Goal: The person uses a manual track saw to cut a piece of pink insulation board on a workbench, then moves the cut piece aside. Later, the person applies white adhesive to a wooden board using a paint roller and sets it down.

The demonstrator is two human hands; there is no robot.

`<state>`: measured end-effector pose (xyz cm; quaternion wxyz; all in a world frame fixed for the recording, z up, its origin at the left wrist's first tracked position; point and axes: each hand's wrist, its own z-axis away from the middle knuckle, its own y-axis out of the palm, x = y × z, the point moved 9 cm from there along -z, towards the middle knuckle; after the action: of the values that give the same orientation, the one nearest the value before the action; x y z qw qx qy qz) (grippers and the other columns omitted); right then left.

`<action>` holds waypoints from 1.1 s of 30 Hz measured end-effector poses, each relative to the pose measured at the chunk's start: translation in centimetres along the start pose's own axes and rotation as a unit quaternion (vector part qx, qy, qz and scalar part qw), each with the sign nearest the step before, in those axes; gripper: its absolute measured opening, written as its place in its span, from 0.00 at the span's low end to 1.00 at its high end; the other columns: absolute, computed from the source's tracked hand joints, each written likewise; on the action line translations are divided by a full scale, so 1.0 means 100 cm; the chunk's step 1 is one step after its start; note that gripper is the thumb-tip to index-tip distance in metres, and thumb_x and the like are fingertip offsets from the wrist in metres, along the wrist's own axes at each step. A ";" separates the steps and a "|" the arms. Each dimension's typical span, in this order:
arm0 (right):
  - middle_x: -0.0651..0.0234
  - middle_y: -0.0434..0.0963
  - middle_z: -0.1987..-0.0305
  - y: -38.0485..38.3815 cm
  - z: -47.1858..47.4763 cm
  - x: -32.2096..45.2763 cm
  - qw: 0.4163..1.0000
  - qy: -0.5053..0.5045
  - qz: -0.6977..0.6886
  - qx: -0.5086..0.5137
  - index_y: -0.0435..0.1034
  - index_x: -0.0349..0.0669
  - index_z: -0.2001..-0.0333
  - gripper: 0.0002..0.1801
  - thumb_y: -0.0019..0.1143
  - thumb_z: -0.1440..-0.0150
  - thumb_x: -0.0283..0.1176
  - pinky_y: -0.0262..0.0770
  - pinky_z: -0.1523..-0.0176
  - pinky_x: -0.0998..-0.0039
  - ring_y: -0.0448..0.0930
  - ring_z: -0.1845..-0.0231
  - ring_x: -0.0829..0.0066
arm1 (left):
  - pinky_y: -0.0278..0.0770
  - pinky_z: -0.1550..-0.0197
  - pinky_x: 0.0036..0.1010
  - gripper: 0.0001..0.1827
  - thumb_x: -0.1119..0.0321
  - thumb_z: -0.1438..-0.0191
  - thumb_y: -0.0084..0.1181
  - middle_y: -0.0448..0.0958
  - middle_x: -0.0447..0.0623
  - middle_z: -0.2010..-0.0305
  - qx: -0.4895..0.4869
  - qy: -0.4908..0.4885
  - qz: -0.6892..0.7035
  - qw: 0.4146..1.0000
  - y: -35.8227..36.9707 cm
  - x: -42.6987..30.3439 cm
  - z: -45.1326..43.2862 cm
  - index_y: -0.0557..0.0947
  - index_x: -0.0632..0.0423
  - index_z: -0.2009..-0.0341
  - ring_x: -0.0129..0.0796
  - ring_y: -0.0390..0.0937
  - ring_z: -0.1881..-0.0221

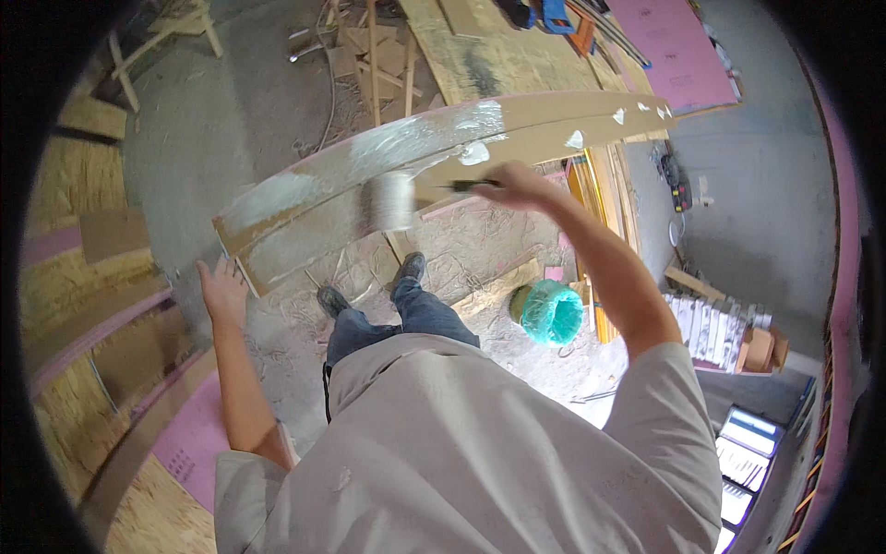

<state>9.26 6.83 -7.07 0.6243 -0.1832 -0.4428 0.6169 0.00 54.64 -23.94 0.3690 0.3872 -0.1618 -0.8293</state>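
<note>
A long brown board panel with a lengthwise seam lies before me, partly streaked with white coating. Several thick white blobs sit on its right part. My right hand grips the dark handle of a paint roller. The roller's white sleeve is over the panel's near strip and blurred by motion. At the panel's left end, my left hand has its fingers apart and against the end edge, with the thumb pointing away.
Past the panel stands a plywood worktop with tools. A bucket lined with a green bag stands on the littered floor. Pink foam board lies at the upper right. Stacked panels fill the left side.
</note>
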 end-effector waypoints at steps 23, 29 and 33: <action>0.56 0.73 0.78 0.166 -0.059 0.191 0.214 0.161 -0.933 -0.241 0.64 0.35 0.66 0.11 0.44 0.43 0.33 0.74 0.78 0.65 0.77 0.79 0.60 | 0.32 0.32 0.45 0.47 0.36 0.46 0.36 0.39 0.54 0.29 -0.093 0.006 -0.104 0.990 0.025 -0.003 0.010 0.44 0.56 0.33 0.47 0.37 0.29; 0.56 0.71 0.70 0.077 -0.091 -0.089 0.090 0.150 -0.838 -0.517 0.66 0.34 0.71 0.14 0.44 0.44 0.37 0.65 0.78 0.64 0.72 0.79 0.65 | 0.33 0.32 0.45 0.48 0.36 0.46 0.37 0.38 0.54 0.29 -0.008 -0.055 -0.108 0.993 0.013 0.000 -0.015 0.44 0.57 0.33 0.45 0.37 0.29; 0.59 0.71 0.76 0.037 -0.066 -0.134 0.157 0.117 -0.845 -0.498 0.67 0.29 0.70 0.20 0.46 0.45 0.41 0.65 0.73 0.61 0.72 0.79 0.65 | 0.34 0.32 0.45 0.49 0.35 0.47 0.38 0.39 0.54 0.29 -0.059 -0.038 -0.130 0.989 0.018 0.002 0.001 0.44 0.58 0.34 0.45 0.38 0.29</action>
<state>14.27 -2.95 -17.89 0.5795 -0.0379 -0.4589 -0.6724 0.68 53.32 -22.96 0.2738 0.3506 -0.0754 -0.8924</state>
